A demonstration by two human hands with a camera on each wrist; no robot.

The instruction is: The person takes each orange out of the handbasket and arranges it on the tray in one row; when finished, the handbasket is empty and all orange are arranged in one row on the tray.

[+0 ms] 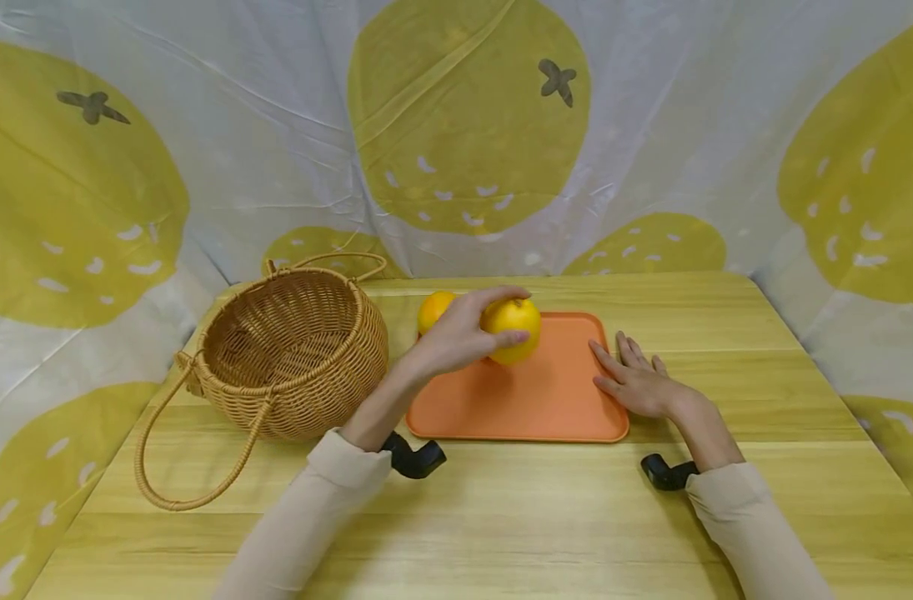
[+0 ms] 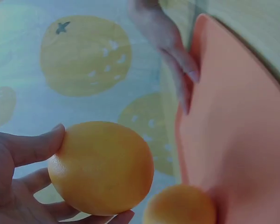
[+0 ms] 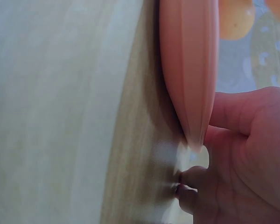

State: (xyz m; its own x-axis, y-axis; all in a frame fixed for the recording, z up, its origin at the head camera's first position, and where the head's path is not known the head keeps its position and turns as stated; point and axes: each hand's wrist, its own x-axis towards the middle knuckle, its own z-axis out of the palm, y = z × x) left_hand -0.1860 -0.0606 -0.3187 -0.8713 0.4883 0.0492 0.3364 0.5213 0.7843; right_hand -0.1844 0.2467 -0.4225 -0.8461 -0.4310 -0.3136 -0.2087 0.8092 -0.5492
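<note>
My left hand [image 1: 464,333] holds an orange [image 1: 519,327] above the orange-coloured tray [image 1: 557,392], with the thumb at its near side and the fingers around the far side. In the left wrist view the held orange [image 2: 102,168] shows whole and smooth. A second orange [image 1: 432,308] sits at the tray's back left corner, partly hidden behind the left hand. At the tray's right edge lies my right hand [image 1: 639,385], its thumb and forefinger extended over the rim [image 3: 200,107] and its other fingers near the tabletop.
A round wicker basket [image 1: 351,375] stands left of the tray, close to my left forearm. One looped handle [image 1: 234,475] hangs out towards the front and the other leans to the back. Fruit-printed cloth [image 1: 651,125] surrounds the wooden table [image 1: 531,517] on the back and sides.
</note>
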